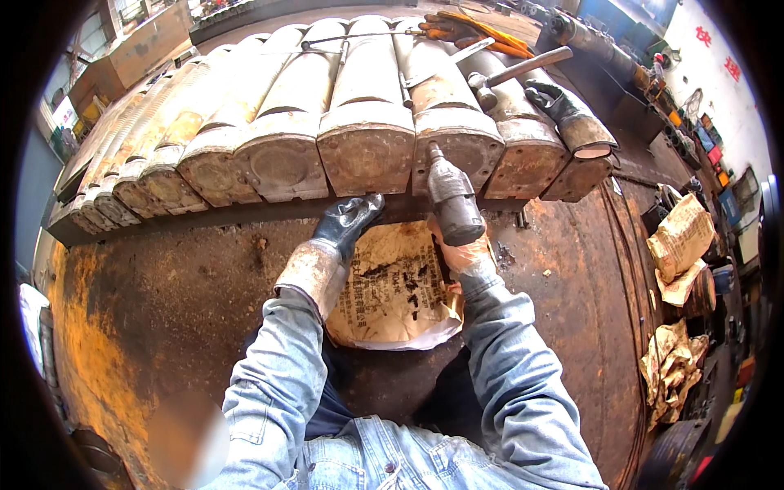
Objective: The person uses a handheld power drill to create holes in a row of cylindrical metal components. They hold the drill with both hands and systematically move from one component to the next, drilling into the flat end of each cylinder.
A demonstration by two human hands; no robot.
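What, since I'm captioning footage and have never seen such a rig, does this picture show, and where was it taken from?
There's no robot here, just a person's two hands, seen by a wide fisheye camera on their head that looks down. That lens bends straight edges; the picture's left is the person's left.

The right hand holds a grey power tool, its nose toward the end face of one piece in a row of rounded metal pieces. The left hand, in a dark glove, is by the row's lower edge; whether it touches is unclear.

On top of the row lie a hammer, orange-and-black gloves and, farther right, a loose dark glove. A brown paper sack shows between the forearms.
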